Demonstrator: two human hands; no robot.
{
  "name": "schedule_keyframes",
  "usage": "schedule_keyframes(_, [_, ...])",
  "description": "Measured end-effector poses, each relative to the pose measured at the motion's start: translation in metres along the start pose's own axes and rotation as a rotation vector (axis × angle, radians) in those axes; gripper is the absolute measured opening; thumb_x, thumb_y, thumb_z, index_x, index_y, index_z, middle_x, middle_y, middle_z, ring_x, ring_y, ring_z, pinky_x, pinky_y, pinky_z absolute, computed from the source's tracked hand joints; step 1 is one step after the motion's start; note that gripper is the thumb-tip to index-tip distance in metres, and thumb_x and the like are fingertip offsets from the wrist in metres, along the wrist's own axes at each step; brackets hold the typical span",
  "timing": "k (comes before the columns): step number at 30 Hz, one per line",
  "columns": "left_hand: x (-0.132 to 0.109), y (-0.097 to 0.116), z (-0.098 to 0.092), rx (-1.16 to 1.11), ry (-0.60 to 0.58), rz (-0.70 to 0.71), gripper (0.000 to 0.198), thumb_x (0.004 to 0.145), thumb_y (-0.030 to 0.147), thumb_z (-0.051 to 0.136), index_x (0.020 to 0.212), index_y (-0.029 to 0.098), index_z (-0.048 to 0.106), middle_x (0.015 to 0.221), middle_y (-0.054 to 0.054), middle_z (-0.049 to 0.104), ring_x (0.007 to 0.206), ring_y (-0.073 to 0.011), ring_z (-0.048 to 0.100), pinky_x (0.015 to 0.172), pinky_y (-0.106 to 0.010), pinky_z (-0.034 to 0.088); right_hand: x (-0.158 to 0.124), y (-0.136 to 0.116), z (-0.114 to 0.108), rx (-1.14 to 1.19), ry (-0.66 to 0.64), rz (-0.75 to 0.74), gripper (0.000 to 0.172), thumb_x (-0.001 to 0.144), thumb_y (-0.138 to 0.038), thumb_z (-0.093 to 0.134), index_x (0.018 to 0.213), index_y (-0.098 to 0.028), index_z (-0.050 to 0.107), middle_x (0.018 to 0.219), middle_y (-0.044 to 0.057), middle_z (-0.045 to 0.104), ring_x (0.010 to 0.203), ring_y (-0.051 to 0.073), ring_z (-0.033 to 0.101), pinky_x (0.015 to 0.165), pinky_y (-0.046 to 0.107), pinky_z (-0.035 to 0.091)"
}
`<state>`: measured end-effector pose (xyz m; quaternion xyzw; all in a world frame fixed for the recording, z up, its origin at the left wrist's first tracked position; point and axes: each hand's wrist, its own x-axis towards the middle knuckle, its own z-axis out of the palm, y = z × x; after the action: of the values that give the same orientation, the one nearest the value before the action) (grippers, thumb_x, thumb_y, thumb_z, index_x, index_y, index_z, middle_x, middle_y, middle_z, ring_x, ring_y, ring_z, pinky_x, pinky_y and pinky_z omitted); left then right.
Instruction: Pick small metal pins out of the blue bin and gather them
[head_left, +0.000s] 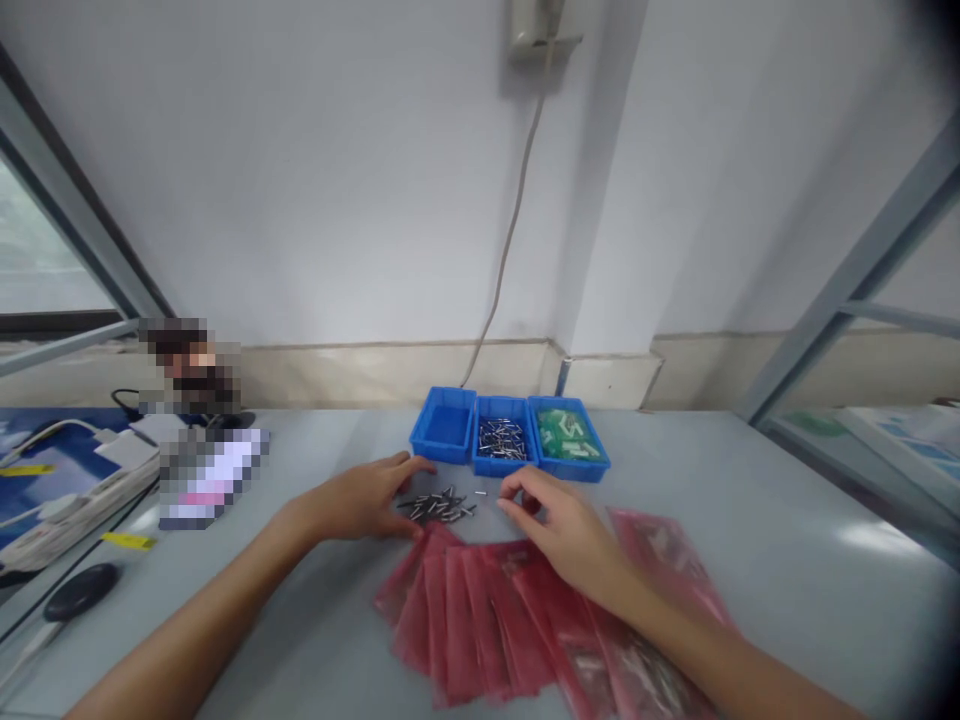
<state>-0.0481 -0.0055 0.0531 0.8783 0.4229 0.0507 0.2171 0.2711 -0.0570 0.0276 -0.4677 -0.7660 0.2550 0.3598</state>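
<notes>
Centrally, on the grey table [750, 520]: one loose pile of small metal pins [439, 506], lying flat, with a single pin [481, 493] apart at its 3 o'clock.

Left hand [360, 500]: palm down, fingers spread and relaxed, gripping nothing; fingertips touch the pile at its 9 o'clock edge.

Right hand [559, 525]: palm down, thumb and forefinger drawn close at the tip; whether a pin sits between them cannot be told. It lies at 3 o'clock of the pile, near the stray pin.

Red plastic bags [487, 620]: fanned and overlapping, at 6 o'clock of the pile, partly under the right forearm.

Three blue trays side by side at 12 o'clock of the pile: left tray [442, 425], middle tray [503, 462] holding more metal pins, right tray [592, 467] holding green parts [566, 435].

At 9 o'clock, well apart: a white power strip [75, 505] and a black round object [79, 592].
</notes>
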Motion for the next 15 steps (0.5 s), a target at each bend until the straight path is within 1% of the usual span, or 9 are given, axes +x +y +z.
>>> schedule_keyframes(2, [0.004,0.004,0.008,0.083,0.033,0.021,0.064,0.094,0.064,0.069,0.148,0.033,0.052,0.141,-0.009,0.064,0.114,-0.0318,0.070,0.092,-0.039,0.054,-0.001,-0.001,0.000,0.002,-0.016,-0.014,0.008,0.104,-0.027,0.062,0.099,-0.027,0.068,0.097,-0.001,0.074,0.086,0.020,0.067,0.076,0.030,0.049])
schedule_keyframes(5, [0.010,0.007,0.019,0.218,0.110,0.023,0.059,0.100,0.064,0.063,0.146,0.028,0.052,0.134,-0.011,0.067,0.117,-0.0346,0.069,0.091,-0.041,0.055,0.000,-0.002,-0.001,-0.004,0.000,-0.032,0.010,0.106,-0.029,0.061,0.100,-0.027,0.068,0.099,-0.001,0.074,0.088,0.020,0.067,0.077,0.030,0.048])
schedule_keyframes(7, [0.013,0.008,0.026,0.264,0.136,0.054,0.052,0.105,0.064,0.055,0.141,0.027,0.054,0.129,-0.011,0.068,0.111,-0.0328,0.070,0.088,-0.041,0.055,0.001,-0.001,-0.003,-0.011,0.020,-0.037,0.010,0.107,-0.028,0.060,0.101,-0.027,0.068,0.099,-0.001,0.074,0.087,0.020,0.067,0.076,0.030,0.048])
schedule_keyframes(11, [0.018,0.010,0.034,0.261,0.190,0.115,0.047,0.108,0.063,0.050,0.137,0.026,0.056,0.125,-0.010,0.069,0.109,-0.0302,0.069,0.087,-0.040,0.056,0.001,0.001,-0.006,-0.019,0.052,-0.034,0.009,0.106,-0.025,0.060,0.101,-0.027,0.068,0.097,-0.001,0.072,0.085,0.019,0.066,0.075,0.030,0.047])
schedule_keyframes(15, [0.020,0.012,0.037,0.208,0.211,0.115,0.043,0.112,0.059,0.043,0.135,0.026,0.059,0.125,-0.009,0.070,0.114,-0.0293,0.068,0.092,-0.040,0.055,0.000,0.001,-0.005,-0.011,0.028,0.001,0.006,0.105,-0.026,0.061,0.102,-0.026,0.066,0.096,-0.001,0.072,0.083,0.019,0.066,0.075,0.031,0.047])
